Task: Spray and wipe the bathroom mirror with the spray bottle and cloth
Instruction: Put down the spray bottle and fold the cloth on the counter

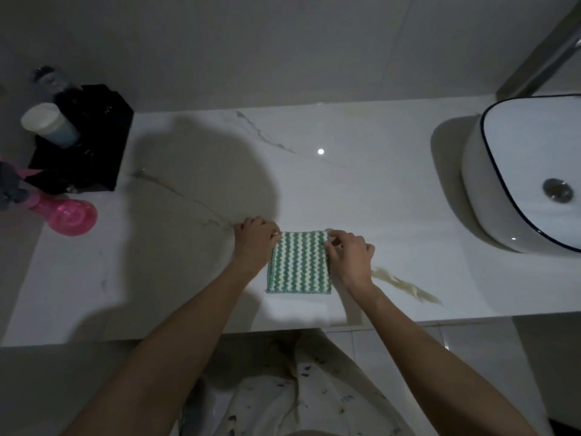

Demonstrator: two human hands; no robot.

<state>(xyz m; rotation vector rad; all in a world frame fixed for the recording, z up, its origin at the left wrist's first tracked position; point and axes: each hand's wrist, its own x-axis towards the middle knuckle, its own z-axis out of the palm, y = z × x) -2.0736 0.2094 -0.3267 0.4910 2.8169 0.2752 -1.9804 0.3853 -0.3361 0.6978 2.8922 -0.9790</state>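
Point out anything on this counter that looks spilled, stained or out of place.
A yellowish streak smears the counter just right of the right hand, like a stain or spill. A fainter yellowish patch sits by the back wall. The pink spray bottle stands upright at far left; the folded cloth lies flat and square.

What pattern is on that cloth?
Green and white zigzag stripes on the cloth, seen clearly in the head view.

My left hand (256,239) and right hand (350,258), bare, no rings or watch; forearms unsleeved. Below the countertop (408,215) edge, my loose off-white garment (292,394) shows scattered dark flecks and a central fold
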